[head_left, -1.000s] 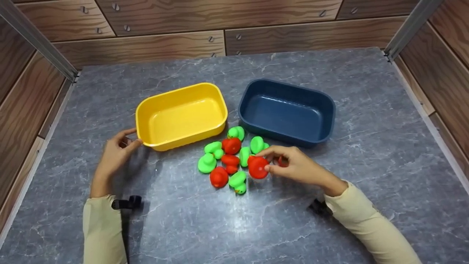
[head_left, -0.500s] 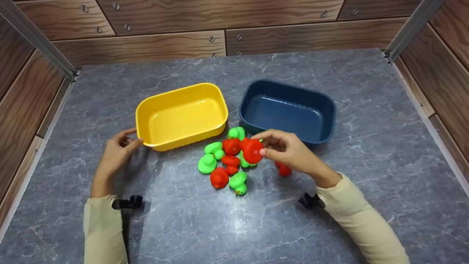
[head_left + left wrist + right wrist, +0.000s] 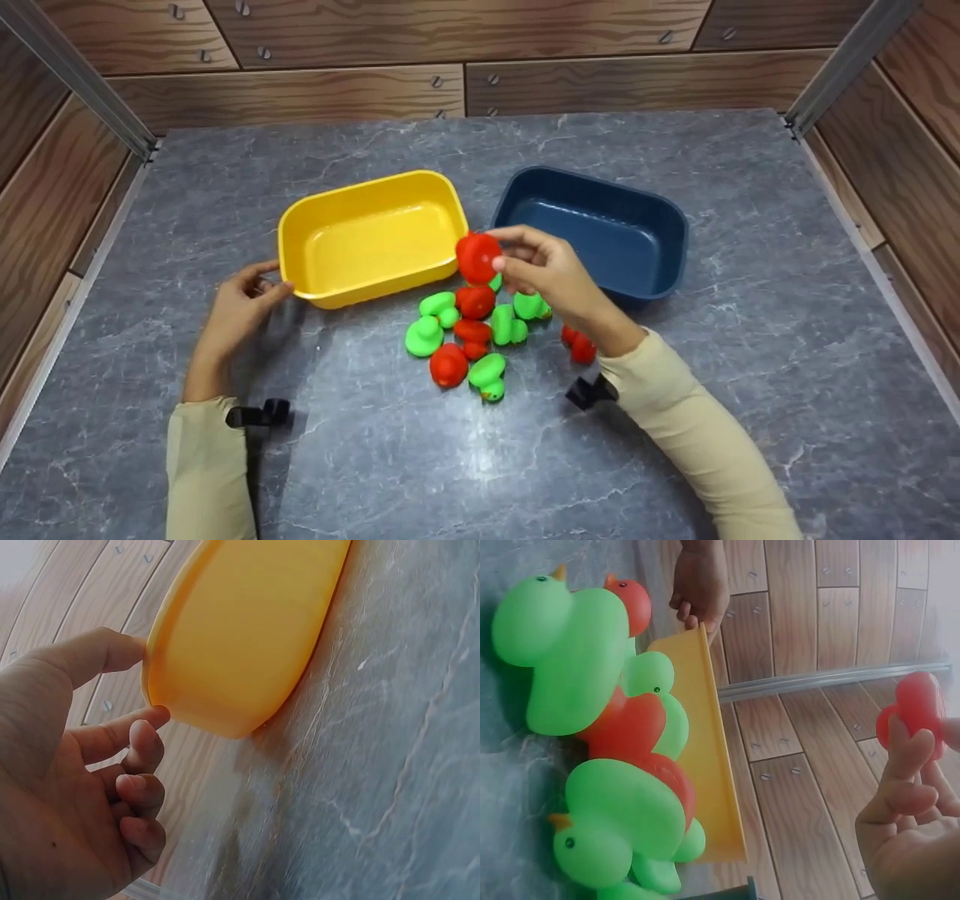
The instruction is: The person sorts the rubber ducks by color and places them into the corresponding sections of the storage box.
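Between thumb and fingertips, my right hand (image 3: 551,270) pinches a red rubber duck (image 3: 478,259), raised above the pile near the right front corner of the yellow bin (image 3: 375,251). The right wrist view shows the same red duck (image 3: 919,709) in the fingers. My left hand (image 3: 234,315) holds the bin's left front corner with thumb and forefinger; in the left wrist view its other fingers (image 3: 142,795) are curled and free of the bin. Below the right hand lie several green rubber ducks (image 3: 424,337) and red rubber ducks (image 3: 448,366).
A dark blue bin (image 3: 600,232) stands to the right of the yellow one, partly behind the right hand. One red duck (image 3: 580,346) lies apart, by the right wrist. Wood-patterned walls (image 3: 352,37) border the grey marbled table (image 3: 360,465).
The right hand has carried the red duck up and left, from the pile's right side toward the yellow bin. The left hand has stayed at the bin's corner.
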A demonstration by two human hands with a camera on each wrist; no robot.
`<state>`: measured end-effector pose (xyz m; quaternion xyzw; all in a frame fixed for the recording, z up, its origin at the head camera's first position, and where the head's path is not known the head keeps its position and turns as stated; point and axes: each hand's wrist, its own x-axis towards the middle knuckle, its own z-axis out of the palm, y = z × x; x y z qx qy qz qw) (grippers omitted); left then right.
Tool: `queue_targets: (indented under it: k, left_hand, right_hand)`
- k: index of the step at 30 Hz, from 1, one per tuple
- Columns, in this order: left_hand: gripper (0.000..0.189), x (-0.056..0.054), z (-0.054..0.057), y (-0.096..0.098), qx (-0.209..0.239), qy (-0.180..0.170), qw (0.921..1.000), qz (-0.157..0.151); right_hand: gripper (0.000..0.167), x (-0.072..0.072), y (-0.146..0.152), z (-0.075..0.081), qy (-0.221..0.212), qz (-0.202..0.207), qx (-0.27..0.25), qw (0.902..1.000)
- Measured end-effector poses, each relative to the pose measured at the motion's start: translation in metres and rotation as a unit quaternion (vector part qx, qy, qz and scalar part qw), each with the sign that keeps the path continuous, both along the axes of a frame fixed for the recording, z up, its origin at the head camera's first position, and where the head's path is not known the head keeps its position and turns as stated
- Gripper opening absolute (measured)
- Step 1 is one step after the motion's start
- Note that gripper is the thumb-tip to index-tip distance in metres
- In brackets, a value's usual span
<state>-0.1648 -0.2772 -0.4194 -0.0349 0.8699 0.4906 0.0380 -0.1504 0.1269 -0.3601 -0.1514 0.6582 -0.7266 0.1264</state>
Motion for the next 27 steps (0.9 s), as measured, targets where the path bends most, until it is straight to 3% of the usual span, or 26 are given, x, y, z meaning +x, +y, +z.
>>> queue_targets:
  k: [10, 20, 27]
  left_hand:
    - [0.051, 0.0, 0.001, 0.002, 0.003, -0.003, 1.0, 0.004]
    - [0.052, -0.002, -0.003, 0.0, 0.01, -0.012, 0.9999, 0.006]
    - [0.053, 0.0, 0.001, 0.0, 0.004, -0.004, 1.0, 0.0]
  right_hand:
    - [0.04, -0.031, -0.023, 0.002, -0.06, -0.057, 0.009, 0.9966]
    - [0.039, -0.054, -0.037, -0.007, -0.083, -0.072, 0.038, 0.9932]
    - [0.037, -0.064, -0.045, -0.014, -0.088, -0.072, 0.074, 0.9907]
